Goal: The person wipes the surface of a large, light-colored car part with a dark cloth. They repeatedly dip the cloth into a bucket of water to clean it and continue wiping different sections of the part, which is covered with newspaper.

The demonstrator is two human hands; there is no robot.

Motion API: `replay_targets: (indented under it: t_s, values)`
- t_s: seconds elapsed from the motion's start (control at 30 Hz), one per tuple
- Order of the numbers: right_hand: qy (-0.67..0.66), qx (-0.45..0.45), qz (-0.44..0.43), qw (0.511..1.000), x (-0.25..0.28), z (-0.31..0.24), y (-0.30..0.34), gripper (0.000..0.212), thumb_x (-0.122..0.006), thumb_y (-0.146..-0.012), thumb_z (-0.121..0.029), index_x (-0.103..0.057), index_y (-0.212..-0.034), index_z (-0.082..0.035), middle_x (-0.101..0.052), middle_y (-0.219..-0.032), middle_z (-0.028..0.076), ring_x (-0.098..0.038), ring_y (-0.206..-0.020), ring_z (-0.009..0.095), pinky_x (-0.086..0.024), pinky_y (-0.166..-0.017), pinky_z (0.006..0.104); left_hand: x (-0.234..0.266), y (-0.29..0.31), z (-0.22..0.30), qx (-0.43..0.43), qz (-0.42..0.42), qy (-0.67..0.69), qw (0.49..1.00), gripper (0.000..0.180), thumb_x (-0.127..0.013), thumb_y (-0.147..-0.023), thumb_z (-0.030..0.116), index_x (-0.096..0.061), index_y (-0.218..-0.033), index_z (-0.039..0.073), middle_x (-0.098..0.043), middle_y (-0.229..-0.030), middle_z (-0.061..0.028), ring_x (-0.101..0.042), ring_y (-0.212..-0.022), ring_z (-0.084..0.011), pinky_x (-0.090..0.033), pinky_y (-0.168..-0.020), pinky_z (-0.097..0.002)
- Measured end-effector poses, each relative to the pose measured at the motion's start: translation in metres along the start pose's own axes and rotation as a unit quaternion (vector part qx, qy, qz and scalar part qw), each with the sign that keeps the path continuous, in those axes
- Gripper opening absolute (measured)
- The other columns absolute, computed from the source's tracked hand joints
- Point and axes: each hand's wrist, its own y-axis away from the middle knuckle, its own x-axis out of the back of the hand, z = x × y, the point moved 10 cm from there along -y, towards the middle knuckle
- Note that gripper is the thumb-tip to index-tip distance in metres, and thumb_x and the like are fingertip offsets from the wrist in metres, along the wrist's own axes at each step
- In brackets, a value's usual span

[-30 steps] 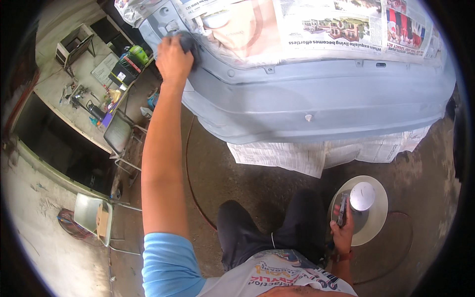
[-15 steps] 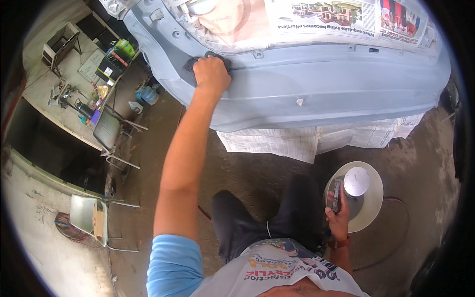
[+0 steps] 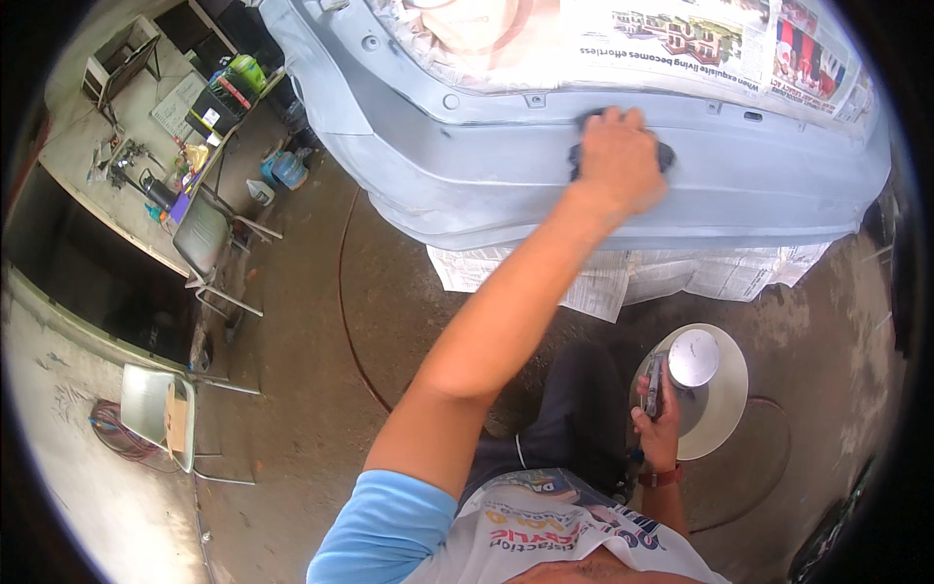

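My left hand presses a dark cloth flat against a grey primed car bumper, near its middle. Sheets of newspaper mask the body above the bumper. Low at my side, my right hand grips a spray gun with a round metal cup lid on top, held over a white round disc on the floor. My dark trousers and blue-sleeved shirt fill the bottom of the view.
More newspaper lies on the concrete floor under the bumper. A thin hose curves across the floor. Two metal folding chairs stand at the left, beside a cluttered workbench and plastic jugs.
My left hand has slid the cloth along the bumper from its left end toward the middle. My right hand has stayed low with the spray gun.
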Motion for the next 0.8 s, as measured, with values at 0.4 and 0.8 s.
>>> replay_targets:
  t_s: [0.4, 0.8]
  values:
    - [-0.008, 0.005, 0.011, 1.000, -0.002, -0.004, 0.002, 0.097, -0.080, -0.088, -0.024, -0.030, -0.170, -0.010, -0.063, -0.141, 0.009, -0.062, -0.114, 0.012, -0.052, -0.067, 0.0199, 0.032, 0.030, -0.230, 0.131, -0.147, -0.264, 0.944, 0.046, -0.060, -0.094, 0.038, -0.078, -0.128, 0.013, -0.066, -0.138, -0.0111, -0.056, -0.133, -0.0341, -0.044, -0.110, -0.0474]
    - [-0.052, -0.031, 0.039, 0.997, 0.022, 0.014, 0.012, 0.095, -0.078, -0.090, -0.020, -0.029, -0.172, -0.017, -0.062, -0.140, 0.007, -0.062, -0.111, 0.011, -0.049, -0.065, 0.0193, 0.021, 0.016, -0.228, 0.174, -0.174, -0.304, 0.920, 0.048, -0.060, -0.090, 0.030, -0.077, -0.125, 0.002, -0.065, -0.143, -0.0174, -0.057, -0.135, -0.0373, -0.049, -0.111, -0.0481]
